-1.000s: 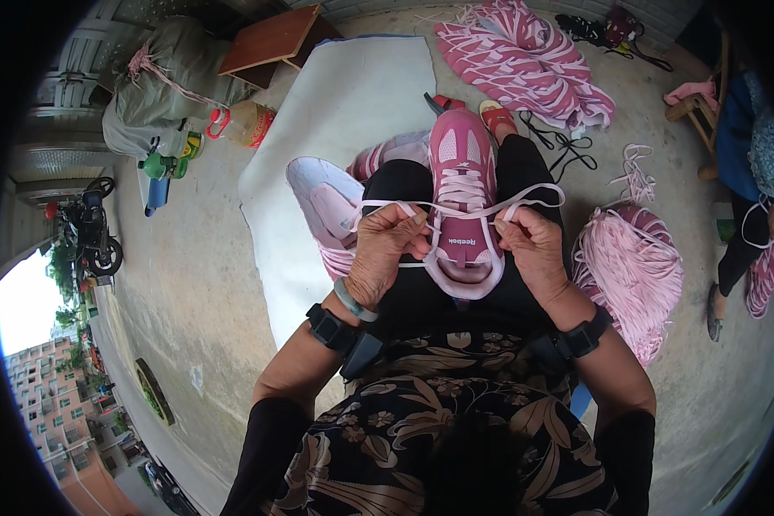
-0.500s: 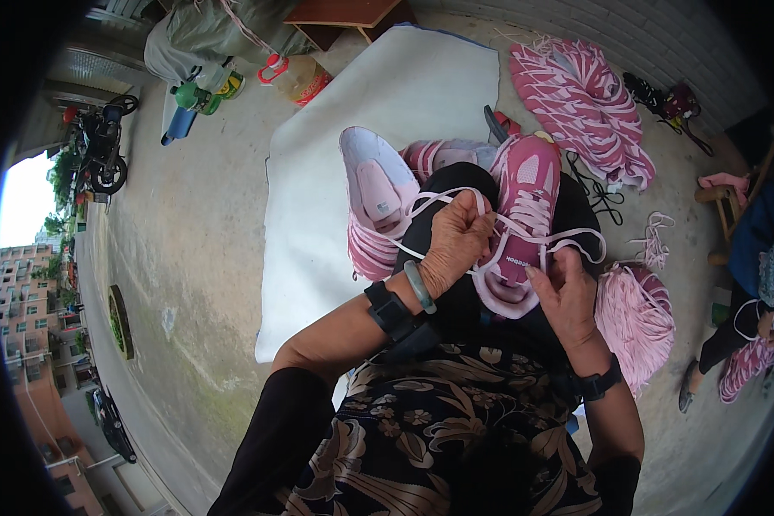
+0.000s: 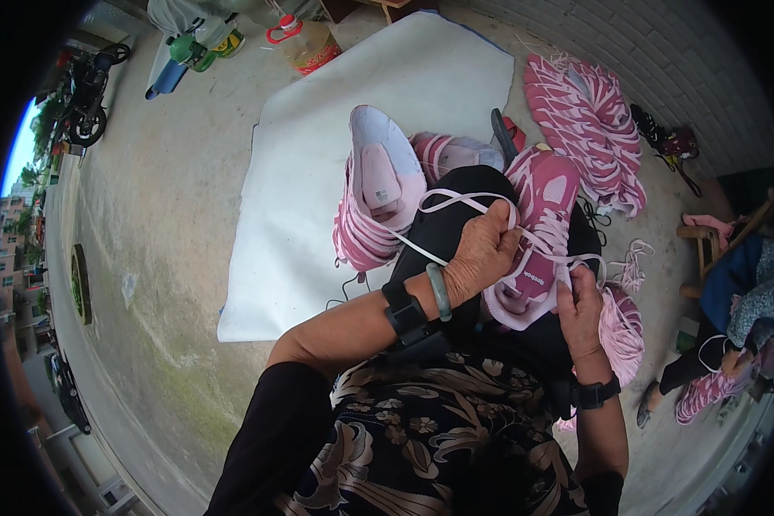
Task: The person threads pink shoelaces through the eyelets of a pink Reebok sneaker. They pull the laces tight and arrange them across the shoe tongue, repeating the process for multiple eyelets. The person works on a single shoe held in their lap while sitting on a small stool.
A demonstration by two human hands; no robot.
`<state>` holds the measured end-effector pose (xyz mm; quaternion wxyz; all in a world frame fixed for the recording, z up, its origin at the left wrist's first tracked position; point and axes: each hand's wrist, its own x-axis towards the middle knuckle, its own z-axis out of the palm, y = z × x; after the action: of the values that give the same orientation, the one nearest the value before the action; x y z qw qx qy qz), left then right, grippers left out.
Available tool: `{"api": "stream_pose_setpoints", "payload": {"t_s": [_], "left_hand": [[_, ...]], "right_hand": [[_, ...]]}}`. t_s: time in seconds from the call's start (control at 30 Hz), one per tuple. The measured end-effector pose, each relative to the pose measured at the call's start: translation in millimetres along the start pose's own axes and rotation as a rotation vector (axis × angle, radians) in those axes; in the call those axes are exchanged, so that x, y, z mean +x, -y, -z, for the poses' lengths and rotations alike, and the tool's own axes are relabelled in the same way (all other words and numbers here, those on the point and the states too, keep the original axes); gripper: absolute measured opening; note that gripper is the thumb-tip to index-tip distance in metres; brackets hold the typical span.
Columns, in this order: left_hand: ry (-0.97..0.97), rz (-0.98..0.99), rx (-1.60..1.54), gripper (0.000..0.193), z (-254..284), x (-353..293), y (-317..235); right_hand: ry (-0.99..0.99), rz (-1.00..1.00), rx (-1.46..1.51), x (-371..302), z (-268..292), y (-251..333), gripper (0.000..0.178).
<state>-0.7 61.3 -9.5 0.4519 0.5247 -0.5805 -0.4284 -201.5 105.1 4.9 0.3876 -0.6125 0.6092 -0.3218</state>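
Lacing pink shoe (image 3: 537,232) on lap. Left hand (image 3: 483,254) closed, pinching white lace (image 3: 456,199) above shoe's tongue; lace loop runs out left of shoe. Right hand (image 3: 580,305) curled around shoe's heel end, grip tight on lace strand there (fingertips partly hidden). Lower eyelets look threaded; final tightening seems left. Second pink shoe (image 3: 378,202) lies left of it, on white sheet (image 3: 301,198). Pile of pink uppers (image 3: 589,120) beyond it.

Pink sneaker (image 3: 537,236) lies on the lap, pale laces (image 3: 456,202) half-threaded.
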Motion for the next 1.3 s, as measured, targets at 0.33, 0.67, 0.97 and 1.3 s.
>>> {"api": "stream_pose_setpoints", "payload": {"t_s": [0.33,0.67,0.97,1.3], "left_hand": [[-0.032,-0.029,-0.018,0.011,1,0,2],[-0.006,-0.154,0.001,0.018,2,-1,-1],[0.04,-0.373,0.216,0.021,-6,2,-2],[0.134,-0.506,0.329,0.041,21,-16,-31]], "right_hand": [[0.033,-0.008,-0.024,0,2,-10,0.028],[0.008,-0.001,-0.024,-1,1,-8,0.027],[0.004,-0.093,0.101,-1,5,-1,0.021],[-0.123,0.63,-0.571,-4,-15,51,0.005]]}}
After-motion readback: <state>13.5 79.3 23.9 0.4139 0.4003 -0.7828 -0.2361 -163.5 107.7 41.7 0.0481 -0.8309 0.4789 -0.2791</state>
